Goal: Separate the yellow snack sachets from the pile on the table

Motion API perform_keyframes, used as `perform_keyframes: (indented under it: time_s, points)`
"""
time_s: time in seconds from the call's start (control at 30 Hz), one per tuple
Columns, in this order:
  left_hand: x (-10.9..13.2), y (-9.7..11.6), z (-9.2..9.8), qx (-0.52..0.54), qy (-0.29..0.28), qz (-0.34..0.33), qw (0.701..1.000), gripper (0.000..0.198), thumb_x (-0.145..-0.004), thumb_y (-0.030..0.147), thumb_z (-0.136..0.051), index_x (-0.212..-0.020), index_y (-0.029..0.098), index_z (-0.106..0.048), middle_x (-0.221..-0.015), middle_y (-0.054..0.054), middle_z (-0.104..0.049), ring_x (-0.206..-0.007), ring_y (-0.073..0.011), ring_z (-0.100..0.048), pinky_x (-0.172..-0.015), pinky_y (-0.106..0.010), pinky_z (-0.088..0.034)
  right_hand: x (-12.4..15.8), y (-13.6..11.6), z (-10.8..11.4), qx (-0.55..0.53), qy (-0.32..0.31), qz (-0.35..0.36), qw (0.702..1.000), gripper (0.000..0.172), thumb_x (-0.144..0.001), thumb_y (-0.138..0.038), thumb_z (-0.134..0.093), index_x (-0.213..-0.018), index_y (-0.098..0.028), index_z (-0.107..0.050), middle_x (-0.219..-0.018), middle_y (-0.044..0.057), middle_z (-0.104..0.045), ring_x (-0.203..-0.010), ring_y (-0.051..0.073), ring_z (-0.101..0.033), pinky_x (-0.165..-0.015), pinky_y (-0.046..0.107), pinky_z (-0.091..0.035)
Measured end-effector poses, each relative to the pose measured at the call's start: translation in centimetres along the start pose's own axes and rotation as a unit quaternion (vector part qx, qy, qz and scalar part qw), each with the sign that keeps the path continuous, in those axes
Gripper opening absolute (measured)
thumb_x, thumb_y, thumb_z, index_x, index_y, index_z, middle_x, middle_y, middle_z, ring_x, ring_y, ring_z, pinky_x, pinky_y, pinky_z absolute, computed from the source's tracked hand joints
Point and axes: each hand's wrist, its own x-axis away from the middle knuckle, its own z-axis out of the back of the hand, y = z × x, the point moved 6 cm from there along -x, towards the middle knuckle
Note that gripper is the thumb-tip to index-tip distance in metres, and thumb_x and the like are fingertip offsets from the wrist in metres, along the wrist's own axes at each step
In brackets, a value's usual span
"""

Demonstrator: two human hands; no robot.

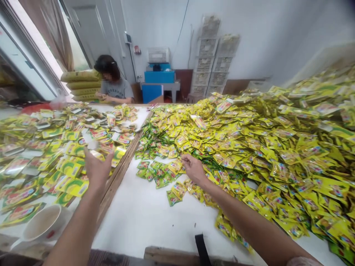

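Note:
My left hand [97, 168] is over the pile of flat yellow-and-green packs [72, 167] on the left, its thumb and fingers apart. Just beyond those fingertips is a pale, motion-blurred pack [90, 139], seemingly clear of the hand. On the other side of the wooden strip, my right hand [194, 170] has its fingers curled together at the near edge of a heap of small sachets. What the fingertips pinch, if anything, is hidden. Right beside them lie a yellow sachet [175, 167] and several green sachets [159, 173].
A wooden strip [118, 177] divides the white table [133, 221]. High yellow sachets [266, 147] fill the right side. At the front left stands a white mug [41, 223]; a black strap [202, 249] hangs at the front edge. A co-worker [115, 83] sits across, near stacked sacks [83, 85].

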Motion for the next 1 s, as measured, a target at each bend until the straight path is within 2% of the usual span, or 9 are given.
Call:
perform_keyframes:
  time_s: [0.07,0.17,0.27,0.43,0.57,0.7,0.83,0.9,1.0]
  points:
    - [0.0,2.0,-0.8,-0.056,0.015,-0.042,0.997,0.09,-0.07,0.045,-0.062,-0.138,0.001,-0.025,-0.137,-0.026,-0.039,-0.127,-0.0385,-0.035,-0.101,-0.05,-0.031,-2.1,0.1,0.8,0.04,0.025,0.031,0.998,0.018,-0.075,-0.017,-0.045,-0.084,-0.02,-0.06,-0.076,0.002,-0.065,-0.071,0.017,-0.059,-0.065,0.027,-0.045]
    - [4.9,4.9,-6.8,-0.058,-0.151,-0.126,0.979,0.053,-0.076,0.039,-0.054,-0.119,0.008,-0.054,-0.117,-0.018,-0.06,-0.112,-0.0326,-0.053,-0.096,-0.044,-0.04,-5.5,0.0,2.1,0.096,0.052,0.053,0.993,0.019,-0.075,-0.016,-0.044,-0.085,-0.02,-0.06,-0.08,0.004,-0.065,-0.076,0.019,-0.059,-0.07,0.029,-0.045]
    - [11.4,7.7,-13.1,-0.061,-0.272,-0.206,0.938,0.043,-0.079,0.031,-0.05,-0.117,0.013,-0.058,-0.121,-0.013,-0.06,-0.114,-0.0287,-0.052,-0.099,-0.041,-0.039,-9.6,-0.3,4.7,0.149,0.116,0.062,0.98,0.026,-0.077,-0.018,-0.044,-0.099,-0.016,-0.06,-0.101,0.011,-0.062,-0.097,0.024,-0.055,-0.083,0.034,-0.042]
    - [16.4,9.7,-18.4,-0.072,-0.381,-0.232,0.892,0.045,-0.073,0.027,-0.061,-0.117,0.015,-0.061,-0.111,-0.013,-0.066,-0.108,-0.0323,-0.056,-0.091,-0.043,-0.044,-15.8,1.8,9.3,0.26,0.097,-0.105,0.955,0.053,-0.08,-0.04,-0.054,-0.127,-0.016,-0.047,-0.121,0.017,-0.054,-0.108,0.031,-0.05,-0.088,0.041,-0.038]
    - [15.7,8.7,-17.4,-0.008,-0.408,-0.183,0.895,0.045,-0.074,0.032,-0.062,-0.115,0.013,-0.062,-0.111,-0.015,-0.065,-0.108,-0.0318,-0.056,-0.092,-0.042,-0.042,-15.0,3.2,8.9,0.25,0.028,-0.152,0.956,0.037,-0.083,-0.032,-0.051,-0.118,-0.021,-0.056,-0.102,0.01,-0.065,-0.094,0.028,-0.058,-0.082,0.039,-0.04]
    - [14.6,6.8,-14.9,0.136,-0.407,-0.027,0.903,0.054,-0.076,0.048,-0.058,-0.121,0.017,-0.055,-0.117,-0.014,-0.062,-0.111,-0.0282,-0.056,-0.094,-0.04,-0.041,-8.7,0.4,4.4,0.226,-0.005,-0.016,0.974,0.037,-0.086,-0.026,-0.047,-0.122,-0.02,-0.053,-0.12,0.011,-0.058,-0.111,0.026,-0.049,-0.094,0.038,-0.034]
    - [15.3,5.4,-13.5,0.367,-0.39,0.174,0.826,0.056,-0.073,0.054,-0.06,-0.116,0.019,-0.051,-0.113,-0.011,-0.064,-0.099,-0.0228,-0.062,-0.081,-0.032,-0.049,-0.9,-4.4,-2.1,0.125,-0.188,0.136,0.965,0.043,-0.081,-0.031,-0.057,-0.121,-0.019,-0.053,-0.118,0.011,-0.059,-0.109,0.025,-0.052,-0.093,0.04,-0.037]
    - [15.6,4.2,-12.7,0.394,-0.356,0.234,0.814,0.054,-0.069,0.052,-0.065,-0.108,0.017,-0.052,-0.104,-0.01,-0.067,-0.087,-0.021,-0.065,-0.071,-0.029,-0.051,1.4,-5.1,-3.9,0.063,-0.267,0.131,0.953,0.054,-0.078,-0.04,-0.059,-0.127,-0.019,-0.048,-0.125,0.012,-0.056,-0.112,0.025,-0.051,-0.093,0.038,-0.04]
    - [16.1,2.1,-11.1,0.382,-0.323,0.276,0.82,0.055,-0.062,0.044,-0.073,-0.104,0.017,-0.051,-0.095,-0.007,-0.069,-0.075,-0.0189,-0.066,-0.062,-0.027,-0.05,2.1,-3.4,-4.4,0.083,-0.272,0.089,0.955,0.069,-0.078,-0.047,-0.059,-0.137,-0.018,-0.036,-0.139,0.015,-0.043,-0.126,0.027,-0.04,-0.1,0.042,-0.033]
